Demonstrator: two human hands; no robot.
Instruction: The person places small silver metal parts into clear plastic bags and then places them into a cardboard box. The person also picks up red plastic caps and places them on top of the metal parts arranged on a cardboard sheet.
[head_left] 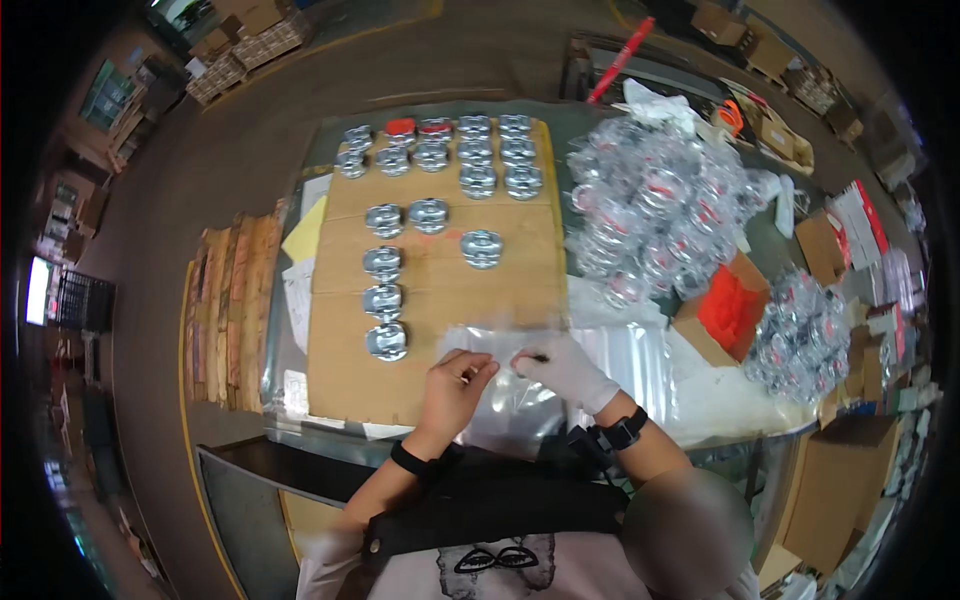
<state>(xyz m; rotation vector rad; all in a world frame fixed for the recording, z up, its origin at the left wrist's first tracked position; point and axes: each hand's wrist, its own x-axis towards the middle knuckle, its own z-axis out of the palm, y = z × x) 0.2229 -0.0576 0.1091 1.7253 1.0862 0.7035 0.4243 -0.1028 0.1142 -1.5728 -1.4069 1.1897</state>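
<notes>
Left hand (pixel 455 388): bare, black band at the wrist, fingers curled narrow and pinching the near edge of a clear, flat plastic bag (pixel 500 350). The bag lies directly under and just ahead of the fingertips, on the near end of a brown cardboard sheet (pixel 440 290).

Right hand (pixel 566 368): in a thin white glove, black watch at the wrist, thumb and forefinger closed on the same bag's edge, just right of the left hand; a small dark spot shows at the fingertips, too small to tell what it is.

Stack of clear plastic bags (pixel 630 350): under and to the right of the right hand.

Shiny round metal parts (pixel 386 340): nearest one just left of and beyond the left hand; others run away from it in a column, with a denser group at the far end of the cardboard sheet.

Heap of bagged round parts in clear wrap (pixel 650 210): well beyond the right hand, to its right.

Open brown cardboard box with red contents (pixel 725 310): right of the right hand, near the heap.

Smaller heap of bagged parts (pixel 800 335): farther right, beyond the box.
</notes>
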